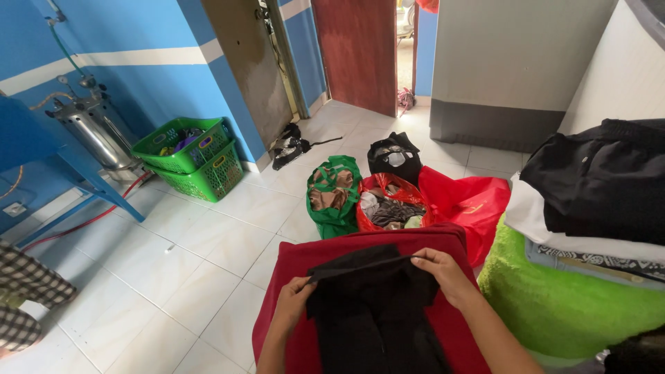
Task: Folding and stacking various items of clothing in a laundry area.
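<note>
Our left hand [294,294] and right hand [443,271] each pinch a top corner of the black fabric garment [374,312], lying on the dark red cloth-covered surface [332,253]. We keep that top edge taut and level so the fold lands square.

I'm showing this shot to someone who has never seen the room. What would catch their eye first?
Front and centre, the left hand and right hand pinch the top edge of a black garment spread over a dark red cloth. Just beyond, on the white tiled floor, stand a green bag and a red bag stuffed with clothes. At right, folded clothes are stacked on a lime-green fluffy cloth.
</note>
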